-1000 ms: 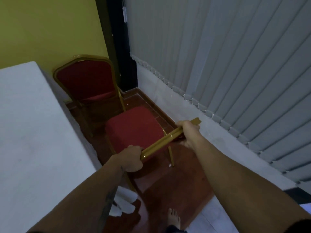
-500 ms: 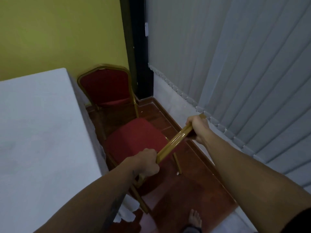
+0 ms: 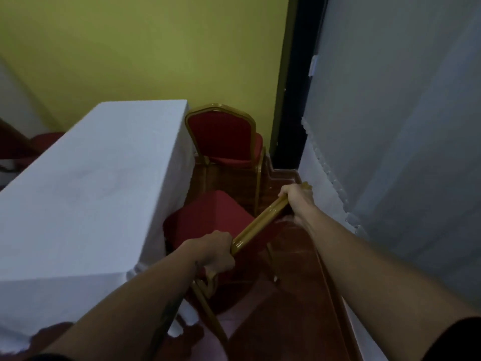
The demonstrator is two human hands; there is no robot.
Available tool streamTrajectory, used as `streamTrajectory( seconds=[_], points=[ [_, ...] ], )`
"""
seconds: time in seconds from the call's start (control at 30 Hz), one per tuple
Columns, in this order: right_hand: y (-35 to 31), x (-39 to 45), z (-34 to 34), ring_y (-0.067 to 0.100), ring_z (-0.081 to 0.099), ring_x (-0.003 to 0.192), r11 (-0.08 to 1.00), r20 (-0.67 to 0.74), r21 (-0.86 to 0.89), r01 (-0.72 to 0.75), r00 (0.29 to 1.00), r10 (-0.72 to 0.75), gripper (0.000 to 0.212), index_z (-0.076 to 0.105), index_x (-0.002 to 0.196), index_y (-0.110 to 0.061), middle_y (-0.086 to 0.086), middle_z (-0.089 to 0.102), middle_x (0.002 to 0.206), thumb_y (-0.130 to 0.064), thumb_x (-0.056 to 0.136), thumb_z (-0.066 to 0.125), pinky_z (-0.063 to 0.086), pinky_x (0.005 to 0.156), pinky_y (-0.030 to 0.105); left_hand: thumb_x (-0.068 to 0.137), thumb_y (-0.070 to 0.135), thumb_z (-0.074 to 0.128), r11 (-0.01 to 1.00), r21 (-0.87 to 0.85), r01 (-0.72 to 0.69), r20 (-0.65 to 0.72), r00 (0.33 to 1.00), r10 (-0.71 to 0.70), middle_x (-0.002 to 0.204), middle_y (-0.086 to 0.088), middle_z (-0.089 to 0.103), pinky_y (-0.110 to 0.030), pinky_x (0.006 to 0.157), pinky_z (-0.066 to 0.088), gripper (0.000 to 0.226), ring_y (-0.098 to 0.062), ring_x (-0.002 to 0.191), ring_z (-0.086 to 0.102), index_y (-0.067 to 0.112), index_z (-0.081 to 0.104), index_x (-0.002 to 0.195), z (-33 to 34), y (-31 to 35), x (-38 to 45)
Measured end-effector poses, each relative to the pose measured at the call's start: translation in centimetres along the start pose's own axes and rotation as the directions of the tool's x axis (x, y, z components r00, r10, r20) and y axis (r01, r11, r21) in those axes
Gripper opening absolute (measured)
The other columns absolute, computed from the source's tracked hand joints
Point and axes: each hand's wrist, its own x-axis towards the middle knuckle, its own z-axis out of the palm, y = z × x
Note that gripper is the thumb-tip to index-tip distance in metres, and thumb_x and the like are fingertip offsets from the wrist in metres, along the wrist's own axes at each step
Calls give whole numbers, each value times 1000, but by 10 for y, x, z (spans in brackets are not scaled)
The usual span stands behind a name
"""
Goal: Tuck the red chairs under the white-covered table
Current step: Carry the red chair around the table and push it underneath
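Both grips, left hand [image 3: 217, 252] and right hand [image 3: 296, 198], are closed around the gold top rail of the near chair [image 3: 208, 220], whose seat ahead of them touches the white-covered surface [image 3: 86, 194]; judged mid-tuck, next move calls for pushing forward.

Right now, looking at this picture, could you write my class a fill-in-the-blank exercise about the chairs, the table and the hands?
1. Both hands, left hand and right hand, grip the ____ top rail of the near chair.
2. The table is covered with a ____ cloth.
3. The far chair stands in front of a ____ wall.
4. Both chairs have ____ padding.

Missing words: gold; white; yellow; red
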Motion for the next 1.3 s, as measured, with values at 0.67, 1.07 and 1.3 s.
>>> streamTrajectory(
  seconds=[0.67,1.07,1.3],
  points=[
    [-14,91,54,28,66,61,973,203,-230,-37,975,86,52,54,123,4,11,59,72,-8,73,60,61,53,45,83,35,71,974,-138,179,-17,983,-183,96,-4,61,-30,64,47,30,-21,80,60,13,64,104,-6,5,27],
    [-33,127,97,28,71,60,946,261,-322,-23,959,112,65,41,141,-1,17,63,84,-4,77,56,57,44,38,87,31,66,944,-165,285,9,958,-288,98,-2,57,-32,73,52,36,-23,88,62,13,61,118,-26,-18,56],
    [-55,170,119,29,70,72,929,393,-370,-23,902,179,64,27,139,-9,15,60,90,3,83,55,61,51,44,86,29,61,849,-246,467,23,879,-477,113,-8,66,-38,86,58,37,-28,101,68,16,62,121,-49,-5,79]
  ],
)
